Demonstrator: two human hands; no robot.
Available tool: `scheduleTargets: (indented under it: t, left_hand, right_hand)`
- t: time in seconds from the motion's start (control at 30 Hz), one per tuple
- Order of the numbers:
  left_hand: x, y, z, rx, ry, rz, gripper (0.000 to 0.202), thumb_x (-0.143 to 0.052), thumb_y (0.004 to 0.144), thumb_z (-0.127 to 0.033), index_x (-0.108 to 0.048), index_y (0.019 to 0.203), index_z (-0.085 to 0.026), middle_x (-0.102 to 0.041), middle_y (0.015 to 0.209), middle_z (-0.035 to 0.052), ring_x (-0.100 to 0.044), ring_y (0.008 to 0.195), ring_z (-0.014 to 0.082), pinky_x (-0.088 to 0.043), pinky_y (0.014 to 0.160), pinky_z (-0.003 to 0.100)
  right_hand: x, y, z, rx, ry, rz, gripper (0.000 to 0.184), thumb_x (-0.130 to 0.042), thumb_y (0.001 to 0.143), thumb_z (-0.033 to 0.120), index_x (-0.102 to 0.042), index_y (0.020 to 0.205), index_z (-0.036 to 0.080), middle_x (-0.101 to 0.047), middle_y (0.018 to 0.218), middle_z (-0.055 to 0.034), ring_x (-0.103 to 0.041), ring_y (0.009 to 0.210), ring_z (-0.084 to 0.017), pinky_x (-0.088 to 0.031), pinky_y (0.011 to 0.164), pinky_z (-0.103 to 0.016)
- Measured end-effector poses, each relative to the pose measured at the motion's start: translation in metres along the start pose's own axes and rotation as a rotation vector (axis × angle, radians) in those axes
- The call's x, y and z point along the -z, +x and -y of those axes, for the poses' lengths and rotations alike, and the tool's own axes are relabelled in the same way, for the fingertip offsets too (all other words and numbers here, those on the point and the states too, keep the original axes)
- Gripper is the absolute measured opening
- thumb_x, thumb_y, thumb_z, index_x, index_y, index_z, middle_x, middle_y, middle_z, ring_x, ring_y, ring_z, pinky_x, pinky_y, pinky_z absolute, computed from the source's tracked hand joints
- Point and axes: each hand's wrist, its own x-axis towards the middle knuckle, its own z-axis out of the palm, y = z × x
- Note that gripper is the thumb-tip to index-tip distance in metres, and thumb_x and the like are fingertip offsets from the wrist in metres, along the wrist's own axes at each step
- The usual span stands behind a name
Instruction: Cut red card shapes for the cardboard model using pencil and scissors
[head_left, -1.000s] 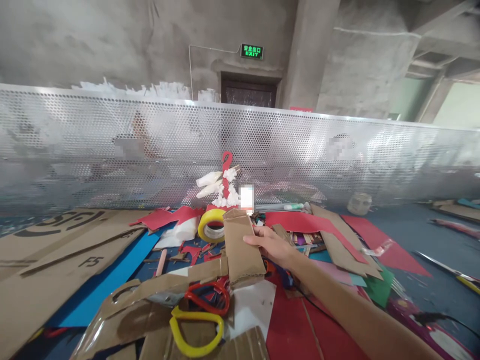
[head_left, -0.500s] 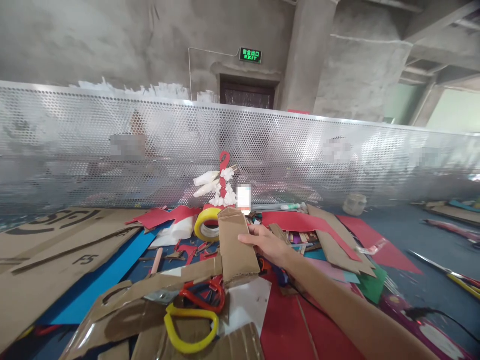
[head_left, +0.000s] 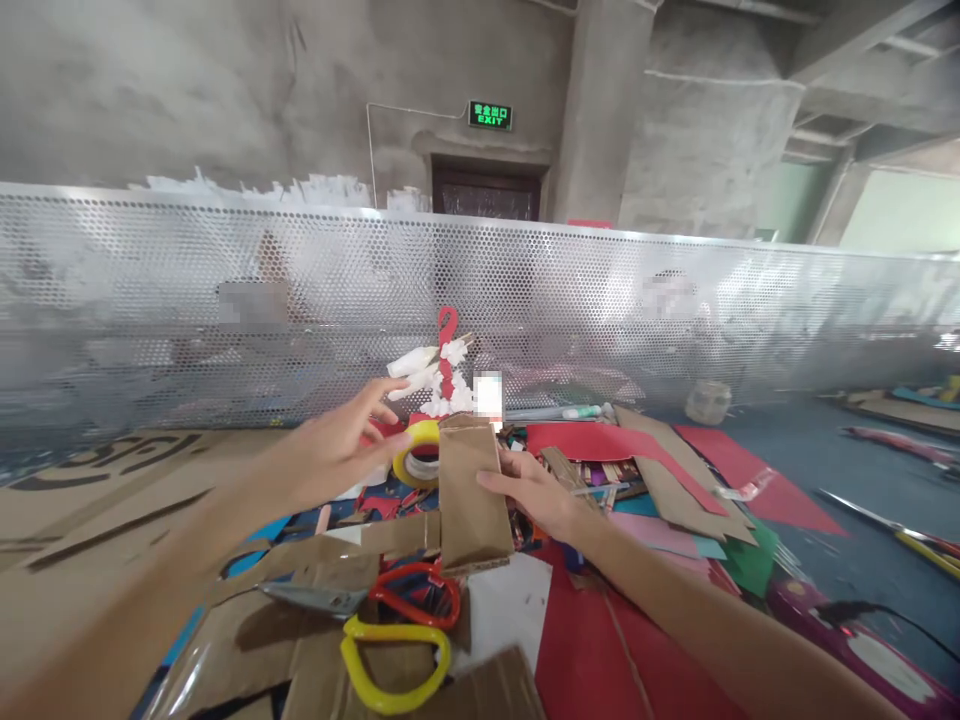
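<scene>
In the head view my right hand (head_left: 536, 490) grips a flat cardboard piece (head_left: 472, 500) by its right edge, thumb across the front face. The piece stands nearly upright above the littered table. My left hand (head_left: 352, 440) is raised to the left, fingers apart, holding nothing. Its fingertips overlap the yellow tape roll (head_left: 420, 436) in view; whether they touch it I cannot tell. Scissors (head_left: 390, 633) with one red and one yellow handle lie on cardboard scraps below. Behind the tape, a red hook-shaped strip (head_left: 447, 372) carries white tufts.
A perforated metal screen (head_left: 315, 270) runs across the back of the table. Red card (head_left: 592, 640) and white paper (head_left: 517, 605) lie in front. Large cardboard sheets (head_left: 67, 570) cover the left; a purple device with a black cord (head_left: 847, 640) sits at right, near a clear jar (head_left: 707, 402).
My left hand has come into view from the left and reached up toward the tape roll. The right hand keeps hold of the cardboard piece, almost unmoved. The camera view has shifted slightly.
</scene>
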Motion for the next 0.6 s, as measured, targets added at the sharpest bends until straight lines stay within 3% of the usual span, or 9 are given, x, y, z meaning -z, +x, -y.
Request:
scheduleTargets:
  t: [0.07,0.13,0.3,0.6]
  left_hand:
    - [-0.009,0.005,0.006,0.073,-0.052,0.173,0.078,-0.06,0.092,-0.057,-0.026,0.156,-0.031,-0.069,0.121,0.0106,-0.069,0.094,0.0256,-0.053,0.08,0.037]
    - [-0.023,0.009,0.012,0.078,-0.163,0.283,0.081,-0.059,0.092,-0.056,-0.019,0.158,-0.03,-0.072,0.115,0.0101,-0.07,0.091,0.0253,-0.053,0.08,0.037]
    - [-0.05,0.014,0.018,-0.041,-0.394,0.299,0.074,-0.063,0.091,-0.043,-0.028,0.154,-0.028,-0.075,0.105,0.0096,-0.072,0.089,0.0252,-0.054,0.081,0.039]
    - [-0.051,0.012,0.003,-0.083,-0.582,0.35,0.06,-0.059,0.096,-0.034,-0.034,0.15,-0.028,-0.077,0.108,0.0078,-0.073,0.101,0.0252,-0.055,0.089,0.04]
  right_hand:
    - [-0.004,-0.003,0.002,0.03,-0.024,0.02,0.042,-0.081,0.076,0.048,-0.074,0.105,0.018,-0.075,0.106,-0.0079,-0.07,0.095,-0.023,-0.053,0.09,-0.04]
    - [-0.008,-0.006,0.003,0.037,-0.032,0.047,0.045,-0.081,0.078,0.049,-0.073,0.11,0.018,-0.075,0.107,-0.008,-0.069,0.095,-0.023,-0.053,0.088,-0.038]
    - [-0.013,-0.009,0.006,0.051,-0.061,0.088,0.047,-0.079,0.079,0.05,-0.073,0.114,0.018,-0.075,0.101,-0.0075,-0.069,0.095,-0.024,-0.053,0.088,-0.039]
    - [-0.014,-0.011,0.012,0.093,-0.048,0.111,0.048,-0.079,0.08,0.049,-0.073,0.116,0.018,-0.075,0.105,-0.008,-0.068,0.094,-0.023,-0.053,0.091,-0.042]
